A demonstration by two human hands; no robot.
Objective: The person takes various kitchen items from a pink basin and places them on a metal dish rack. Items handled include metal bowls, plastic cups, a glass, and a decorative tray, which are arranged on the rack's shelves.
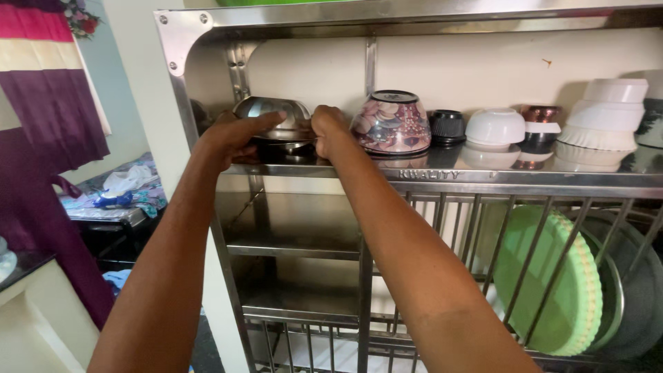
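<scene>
Both my hands reach up to the top shelf (442,175) of a steel dish rack. My left hand (231,137) and my right hand (330,128) grip the two sides of an upturned steel bowl (273,110) that sits on the shelf at its left end. The bowl seems to rest on other steel pieces beneath it. Right next to my right hand stands an upturned floral bowl (391,123).
Further right on the shelf are a small black cup (447,126), a white bowl (496,126), a copper-coloured cup (540,124) and stacked white bowls (608,114). Below, a green plate (552,280) and a steel plate (632,290) stand in slots. A purple curtain (41,103) hangs at left.
</scene>
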